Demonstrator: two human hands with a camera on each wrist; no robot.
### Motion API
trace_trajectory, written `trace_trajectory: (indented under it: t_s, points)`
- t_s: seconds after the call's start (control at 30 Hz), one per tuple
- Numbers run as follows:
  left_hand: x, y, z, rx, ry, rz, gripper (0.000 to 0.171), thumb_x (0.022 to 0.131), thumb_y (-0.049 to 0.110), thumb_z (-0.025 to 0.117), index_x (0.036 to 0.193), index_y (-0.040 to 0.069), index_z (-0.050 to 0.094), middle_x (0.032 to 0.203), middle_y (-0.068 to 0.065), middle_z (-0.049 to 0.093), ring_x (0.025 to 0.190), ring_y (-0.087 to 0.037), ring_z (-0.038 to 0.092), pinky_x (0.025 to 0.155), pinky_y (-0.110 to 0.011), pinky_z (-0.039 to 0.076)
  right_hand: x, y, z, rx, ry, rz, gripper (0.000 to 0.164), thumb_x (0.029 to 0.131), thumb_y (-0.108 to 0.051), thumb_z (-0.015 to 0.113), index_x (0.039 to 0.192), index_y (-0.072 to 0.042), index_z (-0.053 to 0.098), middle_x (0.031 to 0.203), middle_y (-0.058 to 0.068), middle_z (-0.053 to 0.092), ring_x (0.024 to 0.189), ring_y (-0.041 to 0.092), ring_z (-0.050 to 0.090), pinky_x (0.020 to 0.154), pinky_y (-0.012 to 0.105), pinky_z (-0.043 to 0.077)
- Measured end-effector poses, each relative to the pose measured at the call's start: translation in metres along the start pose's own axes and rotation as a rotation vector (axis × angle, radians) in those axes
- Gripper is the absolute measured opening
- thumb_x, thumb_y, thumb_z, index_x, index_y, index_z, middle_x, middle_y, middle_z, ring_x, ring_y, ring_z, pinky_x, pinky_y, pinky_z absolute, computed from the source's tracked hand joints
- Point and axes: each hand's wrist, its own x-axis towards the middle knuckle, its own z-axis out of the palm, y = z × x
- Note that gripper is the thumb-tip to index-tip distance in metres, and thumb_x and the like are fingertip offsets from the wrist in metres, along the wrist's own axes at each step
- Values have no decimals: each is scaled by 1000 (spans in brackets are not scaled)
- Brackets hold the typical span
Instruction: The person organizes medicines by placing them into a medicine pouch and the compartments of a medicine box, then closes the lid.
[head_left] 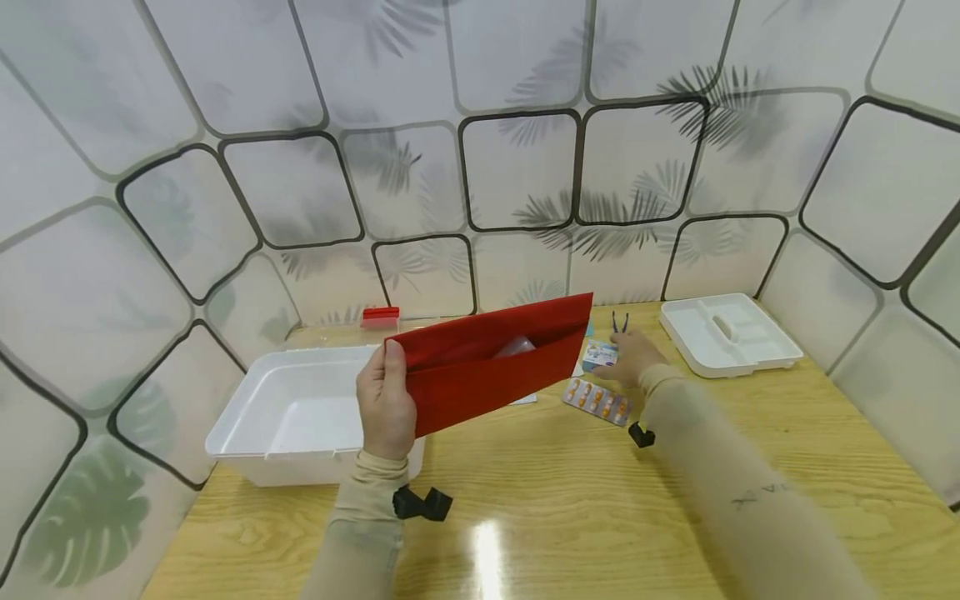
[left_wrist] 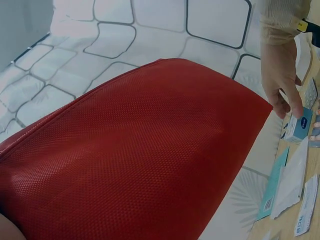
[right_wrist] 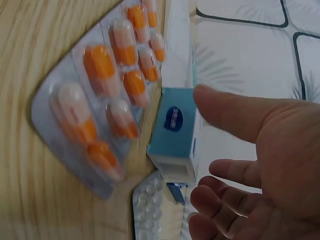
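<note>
My left hand (head_left: pixel 386 400) grips one end of a red fabric pouch (head_left: pixel 487 392), holding it tilted above the table. Its mouth gapes a little, and something clear and plastic (head_left: pixel 517 347) shows inside. Over the table's right half, my right hand (head_left: pixel 636 358) reaches to a small blue and white box (head_left: pixel 600 355). In the right wrist view the thumb tip is at the edge of the box (right_wrist: pixel 172 125), while the other fingers stand apart from it, loosely bent. A blister pack of orange and white capsules (head_left: pixel 597 402) lies in front of the box.
On the left stands a white plastic bin (head_left: pixel 262 408). A white tray with a handle (head_left: pixel 731 335) lies back right. Dark blue tweezers (head_left: pixel 619 322) are just beyond my right hand. Another blister pack (right_wrist: pixel 147 205) and flat packets (left_wrist: pixel 295 175) lie near the box. A red-topped item (head_left: pixel 381 315) is behind the bin.
</note>
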Motion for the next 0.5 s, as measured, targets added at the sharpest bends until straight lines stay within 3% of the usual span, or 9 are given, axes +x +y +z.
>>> trace_trajectory:
  t_s: [0.2, 0.4, 0.5]
  points:
    - [1, 0, 2, -20, -12, 12, 40, 104, 23, 40, 96, -9, 63, 91, -12, 67, 79, -21, 64, 72, -30, 52, 2, -6, 5, 39, 23, 26, 64, 87, -30, 68, 135, 6, 46, 135, 33, 39, 120, 45, 44, 99, 57, 38]
    - [1, -1, 3, -10, -10, 22, 39, 104, 21, 40, 94, -10, 62, 90, -12, 67, 79, -20, 64, 71, -29, 52, 6, -7, 8, 38, 9, 59, 70, 88, -28, 67, 141, 7, 37, 141, 34, 31, 128, 50, 35, 103, 59, 33]
    - [0, -1, 3, -6, -9, 20, 39, 104, 21, 40, 94, -10, 62, 89, -12, 67, 79, -20, 63, 71, -29, 52, 7, -7, 10, 32, 4, 73, 70, 88, -26, 68, 140, 8, 37, 139, 35, 33, 125, 48, 38, 102, 58, 35]
